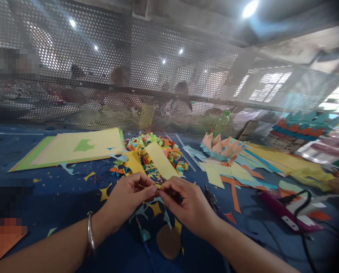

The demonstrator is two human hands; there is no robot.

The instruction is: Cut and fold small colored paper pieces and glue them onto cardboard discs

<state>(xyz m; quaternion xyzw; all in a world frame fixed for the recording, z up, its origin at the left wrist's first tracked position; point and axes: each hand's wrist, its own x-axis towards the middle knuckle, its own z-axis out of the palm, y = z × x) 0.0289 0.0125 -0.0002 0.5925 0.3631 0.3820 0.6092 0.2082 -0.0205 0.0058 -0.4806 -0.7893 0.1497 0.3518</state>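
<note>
- Head view: left hand (131,193) and right hand (183,203) meet fingertip to fingertip, pinching a small yellow paper piece (143,186) (mostly hidden) above the blue table (58,193)
- Scrap heap (155,153) lies just beyond the hands
- Yellow sheets (81,148) far left, well apart
- Purple tool (286,214) right, near the table edge

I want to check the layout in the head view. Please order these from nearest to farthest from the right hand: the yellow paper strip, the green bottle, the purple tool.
1. Yellow paper strip, just above the right hand.
2. Purple tool, to its right on the table.
3. Green bottle, far back by the mesh wall.
</note>
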